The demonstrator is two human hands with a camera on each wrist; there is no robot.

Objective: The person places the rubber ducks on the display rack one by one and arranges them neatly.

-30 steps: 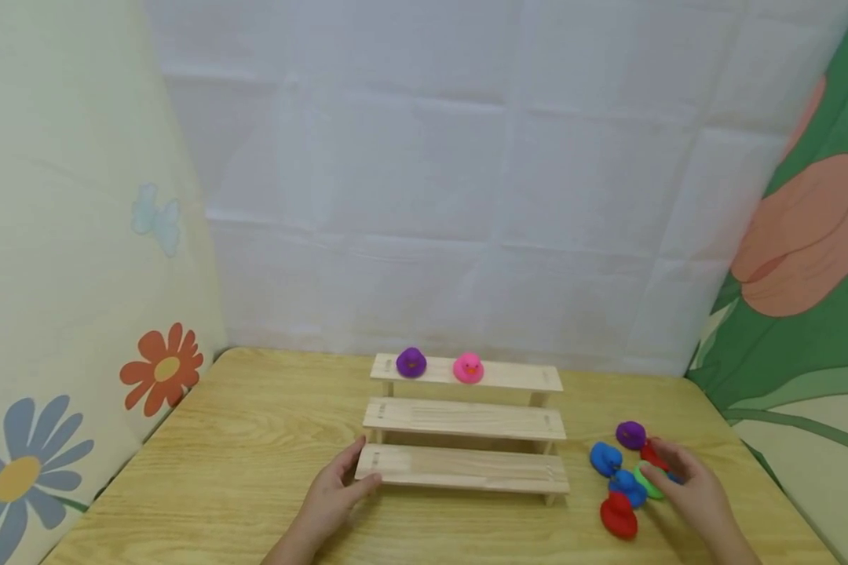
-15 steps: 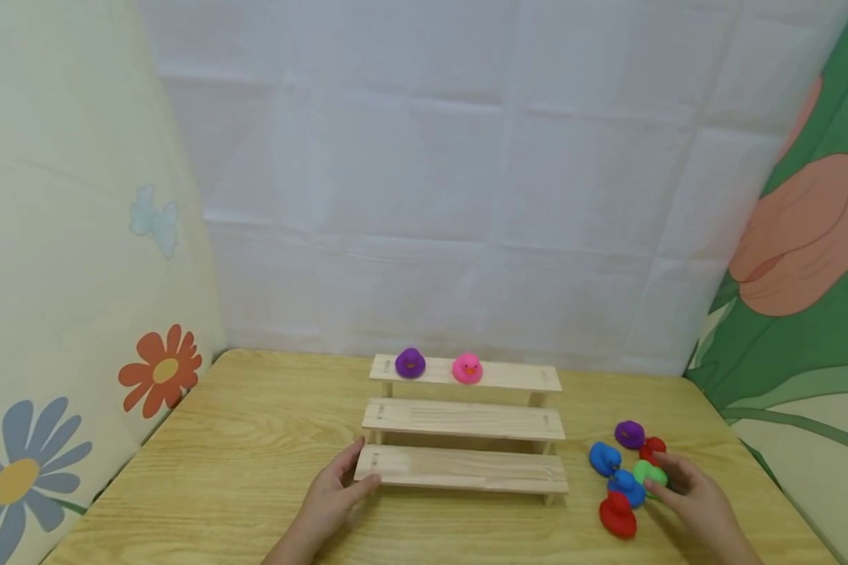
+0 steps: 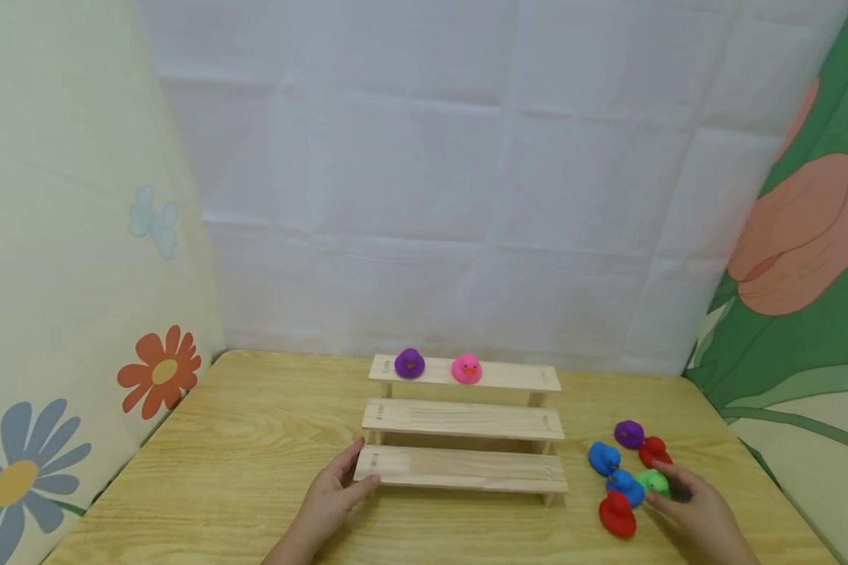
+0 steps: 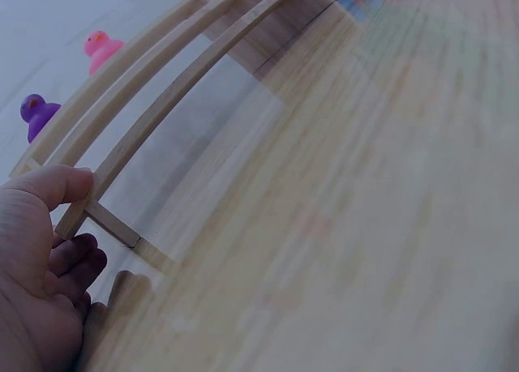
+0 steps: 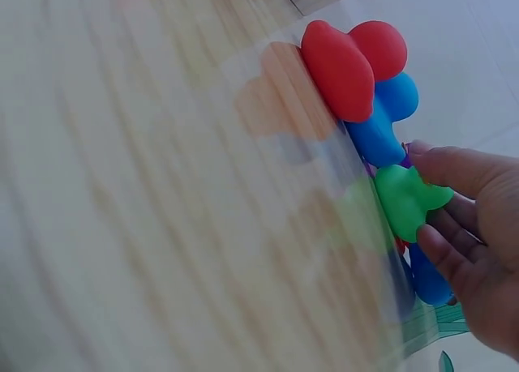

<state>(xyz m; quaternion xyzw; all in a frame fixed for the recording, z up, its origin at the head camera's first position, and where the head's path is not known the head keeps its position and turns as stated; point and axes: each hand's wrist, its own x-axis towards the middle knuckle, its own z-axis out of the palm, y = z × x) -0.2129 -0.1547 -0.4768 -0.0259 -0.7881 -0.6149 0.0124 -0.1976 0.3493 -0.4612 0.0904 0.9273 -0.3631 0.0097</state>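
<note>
My left hand point(image 3: 330, 490) grips the left end of the lowest step of a three-tier wooden stand point(image 3: 459, 468), thumb over the front edge. In the left wrist view the thumb lies on the board and the other fingers curl beneath. At the right, my right hand point(image 3: 699, 506) pinches a green rubber duck point(image 5: 399, 200) between thumb and fingers, low among other ducks. Around it lie a red duck point(image 3: 654, 451), a blue duck point(image 3: 626, 488) and a nearer red duck point(image 3: 617, 515). Another blue duck point(image 5: 430, 276) shows beneath the fingers in the right wrist view.
On the top step sit a purple duck point(image 3: 410, 364) and a pink duck point(image 3: 467, 369). A second purple duck point(image 3: 630, 434) and a blue duck point(image 3: 604, 458) lie at the back of the pile. A white cloth point(image 3: 424, 196) hangs behind the table point(image 3: 219, 471).
The green duck has turned and shifted slightly right and nearer under my right hand's fingers. More of the red duck behind it shows. My left hand stays on the stand.
</note>
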